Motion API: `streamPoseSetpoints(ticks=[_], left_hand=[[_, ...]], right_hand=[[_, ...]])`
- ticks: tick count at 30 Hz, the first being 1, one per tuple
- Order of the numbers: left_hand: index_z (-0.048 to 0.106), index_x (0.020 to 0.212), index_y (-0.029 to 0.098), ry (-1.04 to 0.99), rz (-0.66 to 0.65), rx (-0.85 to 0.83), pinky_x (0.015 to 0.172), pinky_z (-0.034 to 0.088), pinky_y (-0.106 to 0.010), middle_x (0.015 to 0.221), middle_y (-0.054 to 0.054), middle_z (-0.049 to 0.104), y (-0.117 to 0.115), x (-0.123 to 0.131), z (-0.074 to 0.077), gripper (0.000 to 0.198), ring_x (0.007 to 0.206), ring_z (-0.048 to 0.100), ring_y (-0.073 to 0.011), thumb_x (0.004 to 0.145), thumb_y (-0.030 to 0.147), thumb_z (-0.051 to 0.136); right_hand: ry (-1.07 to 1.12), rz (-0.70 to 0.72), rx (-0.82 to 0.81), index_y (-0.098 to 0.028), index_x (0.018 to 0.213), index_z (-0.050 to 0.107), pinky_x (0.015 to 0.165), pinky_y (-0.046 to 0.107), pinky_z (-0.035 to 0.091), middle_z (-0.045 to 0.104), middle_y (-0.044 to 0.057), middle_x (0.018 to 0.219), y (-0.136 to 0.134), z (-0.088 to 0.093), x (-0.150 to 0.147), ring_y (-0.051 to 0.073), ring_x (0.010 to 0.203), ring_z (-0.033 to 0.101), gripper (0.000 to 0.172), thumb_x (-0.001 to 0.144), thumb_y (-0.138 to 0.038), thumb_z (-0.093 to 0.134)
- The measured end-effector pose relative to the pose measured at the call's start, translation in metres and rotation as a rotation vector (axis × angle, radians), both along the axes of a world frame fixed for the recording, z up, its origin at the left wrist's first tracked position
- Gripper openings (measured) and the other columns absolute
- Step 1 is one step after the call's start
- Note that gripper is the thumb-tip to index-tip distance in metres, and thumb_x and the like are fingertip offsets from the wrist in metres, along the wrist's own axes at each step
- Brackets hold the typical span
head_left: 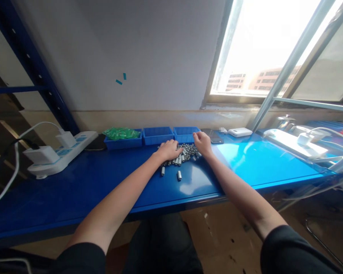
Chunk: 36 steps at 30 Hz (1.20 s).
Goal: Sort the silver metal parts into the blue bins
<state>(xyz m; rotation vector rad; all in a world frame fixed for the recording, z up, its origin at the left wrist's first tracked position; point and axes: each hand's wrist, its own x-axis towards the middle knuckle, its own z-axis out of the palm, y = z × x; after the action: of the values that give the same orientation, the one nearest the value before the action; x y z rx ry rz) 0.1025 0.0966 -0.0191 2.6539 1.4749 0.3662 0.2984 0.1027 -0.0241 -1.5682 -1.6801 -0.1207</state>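
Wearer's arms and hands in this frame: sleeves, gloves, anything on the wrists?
No gloves: the left hand and right hand are bare, and the forearms are uncovered. The left sleeve and right sleeve are plain black and end near the elbows. No watch, ring, band or marking shows on either arm.

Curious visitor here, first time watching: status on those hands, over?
Left hand flat on pile of small metal cylinders. Right hand at pile's right edge, grip unclear. Two loose cylinders nearer. Blue bins close behind.
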Motion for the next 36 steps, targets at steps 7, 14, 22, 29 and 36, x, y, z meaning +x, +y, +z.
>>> streamPoseSetpoints(ticks=[7, 14, 22, 29, 36], left_hand=[[0.051, 0.125, 0.023, 0.005, -0.031, -0.062, 0.102, 0.037, -0.045, 0.133, -0.009, 0.056, -0.009, -0.018, -0.001, 0.055, 0.123, 0.049, -0.0277, 0.091, 0.061, 0.029], [0.044, 0.137, 0.026, -0.047, -0.005, -0.042, 0.109, 0.027, -0.050, 0.144, -0.008, 0.047, -0.008, -0.030, -0.005, 0.061, 0.132, 0.041, -0.0297, 0.091, 0.064, 0.027], [0.059, 0.122, 0.023, -0.082, -0.074, -0.003, 0.097, 0.042, -0.033, 0.126, -0.006, 0.063, -0.011, -0.035, -0.004, 0.056, 0.118, 0.057, -0.0231, 0.097, 0.052, 0.019], [0.061, 0.115, 0.022, -0.085, -0.057, -0.002, 0.097, 0.042, -0.039, 0.120, -0.007, 0.066, -0.026, -0.067, -0.005, 0.048, 0.115, 0.058, -0.0262, 0.096, 0.049, 0.027], [0.057, 0.123, 0.026, -0.135, -0.034, -0.018, 0.112, 0.026, -0.049, 0.131, -0.004, 0.061, -0.036, -0.090, 0.005, 0.049, 0.123, 0.053, -0.0232, 0.098, 0.049, 0.022]], right_hand=[[-0.088, 0.123, -0.189, -0.018, 0.067, 0.062, 0.073, 0.027, 0.038, 0.063, 0.006, 0.072, 0.003, -0.014, -0.007, 0.019, 0.080, 0.057, 0.048, 0.093, -0.050, 0.037], [-0.155, 0.300, -0.238, -0.018, 0.102, 0.068, 0.083, 0.026, 0.039, 0.069, 0.007, 0.094, -0.010, -0.008, -0.035, 0.018, 0.094, 0.059, 0.049, 0.096, -0.052, 0.033], [-0.316, 0.296, -0.274, -0.018, 0.087, 0.069, 0.093, 0.035, 0.036, 0.066, 0.009, 0.088, -0.015, -0.008, -0.068, 0.021, 0.100, 0.054, 0.055, 0.101, -0.040, 0.021], [-0.306, 0.299, -0.266, -0.019, 0.091, 0.068, 0.090, 0.032, 0.038, 0.064, 0.009, 0.098, -0.027, -0.009, -0.095, 0.020, 0.100, 0.055, 0.052, 0.100, -0.046, 0.024], [-0.320, 0.326, -0.071, -0.020, 0.087, 0.069, 0.084, 0.030, 0.039, 0.065, 0.007, 0.090, -0.029, 0.007, -0.102, 0.019, 0.092, 0.057, 0.045, 0.098, -0.044, 0.033]])
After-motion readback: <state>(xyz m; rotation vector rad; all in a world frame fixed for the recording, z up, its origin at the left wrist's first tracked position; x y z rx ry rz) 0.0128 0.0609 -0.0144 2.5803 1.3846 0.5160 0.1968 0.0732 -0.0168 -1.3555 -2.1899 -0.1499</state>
